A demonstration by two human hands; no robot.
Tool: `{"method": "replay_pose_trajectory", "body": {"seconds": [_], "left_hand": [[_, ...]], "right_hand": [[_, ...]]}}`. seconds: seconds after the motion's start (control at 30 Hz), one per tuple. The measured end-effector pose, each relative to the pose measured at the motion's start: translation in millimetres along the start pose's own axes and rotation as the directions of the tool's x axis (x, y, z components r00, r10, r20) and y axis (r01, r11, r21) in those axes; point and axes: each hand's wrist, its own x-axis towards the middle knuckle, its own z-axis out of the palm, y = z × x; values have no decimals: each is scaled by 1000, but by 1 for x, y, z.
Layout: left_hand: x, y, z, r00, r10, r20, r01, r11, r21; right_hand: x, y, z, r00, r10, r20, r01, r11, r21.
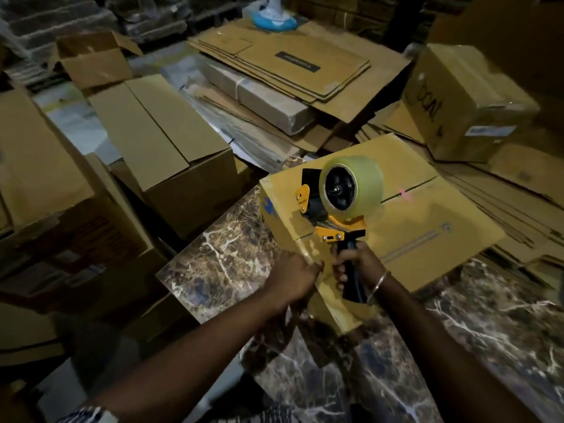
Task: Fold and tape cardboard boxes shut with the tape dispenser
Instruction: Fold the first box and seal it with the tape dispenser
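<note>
While the right hand (354, 264) grips the dispenser (341, 206), the box (412, 215) seam runs away ahead, left hand (293, 277) pressing tape just beside.

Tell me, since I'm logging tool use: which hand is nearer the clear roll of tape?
Right. The right hand grips the black dispenser handle directly below the clear roll of tape; the left hand sits lower-left, at the yellowish cardboard box edge.

Marbled tabletop (219, 248) extends beneath and to the left of your left hand (293, 276). Far beyond it you see a blue fan base (274, 21) behind flattened cartons (283, 62). A wrapped bundle (259, 96) lies partly under these.
</note>
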Motion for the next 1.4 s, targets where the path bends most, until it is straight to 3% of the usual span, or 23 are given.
{"method": "replay_pose_trajectory", "body": {"seconds": [0.07,0.13,0.23,0.37,0.5,0.6,0.7,0.9,1.0,1.17,1.4], "left_hand": [[5,-1,3,989,-48,140,27,989,148],[4,2,2,983,-40,178,1,977,211],[1,3,-1,992,-7,129,-16,984,179],[9,-3,-27,995,56,85,-64,993,95],[29,-10,-55,992,80,-102,-89,992,-85],[47,-2,-65,993,2,-121,-53,905,-423],[64,16,-82,995,-99,19,83,696,-713],[72,34,-109,886,-166,432,454,490,-744],[75,37,-115,845,-186,502,519,516,-682],[73,36,-114,839,-198,506,500,647,-576],[88,36,-126,823,-159,545,533,550,-644]], "right_hand": [[4,1,3,1000,6,-12,-5,999,50],[5,1,7,999,3,-48,-1,999,51],[5,1,8,998,3,-65,0,999,42],[7,4,5,995,-30,91,23,997,79],[2,1,4,996,-15,92,12,1000,25],[-2,0,6,998,1,57,-3,999,40],[-6,-2,9,997,37,67,-39,999,29],[-12,-14,26,990,4,138,-8,1000,29],[-11,-19,29,987,-17,160,14,1000,20],[-9,-27,27,973,-49,224,36,998,60],[-9,-43,28,993,-15,117,20,999,-34]]}}
